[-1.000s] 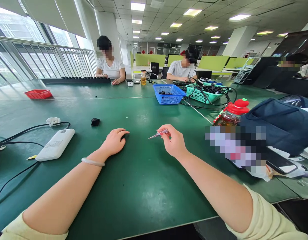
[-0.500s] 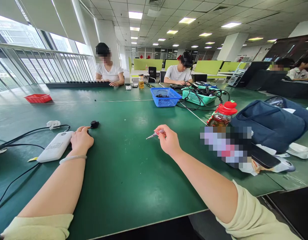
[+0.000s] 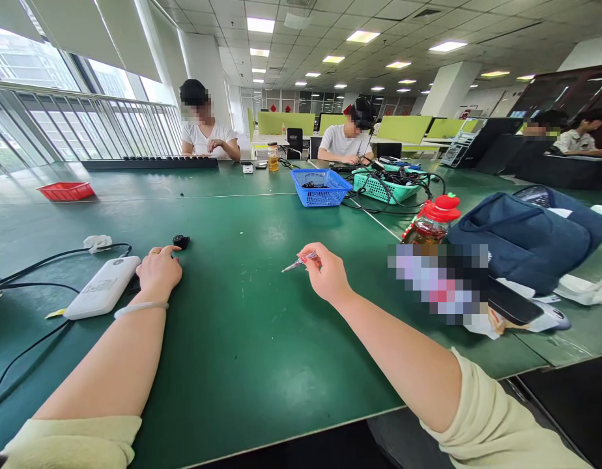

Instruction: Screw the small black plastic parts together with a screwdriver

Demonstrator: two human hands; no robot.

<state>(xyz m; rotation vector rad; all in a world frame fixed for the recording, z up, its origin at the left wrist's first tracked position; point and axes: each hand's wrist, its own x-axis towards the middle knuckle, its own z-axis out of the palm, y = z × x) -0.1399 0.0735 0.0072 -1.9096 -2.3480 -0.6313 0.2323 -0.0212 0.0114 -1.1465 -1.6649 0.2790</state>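
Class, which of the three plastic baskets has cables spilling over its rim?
The green basket: black cables trail over its rim, unlike the blue basket or the red basket.

Right hand (image 3: 325, 270) pinches (left hand (image 3: 159, 270) lies palm-down).

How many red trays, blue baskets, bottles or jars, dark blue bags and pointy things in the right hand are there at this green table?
Red tray: 1
Blue basket: 1
Red-lidded bottle and amber jar: 2
Dark blue bag: 1
Pointy thing in right hand: 1
Total: 6
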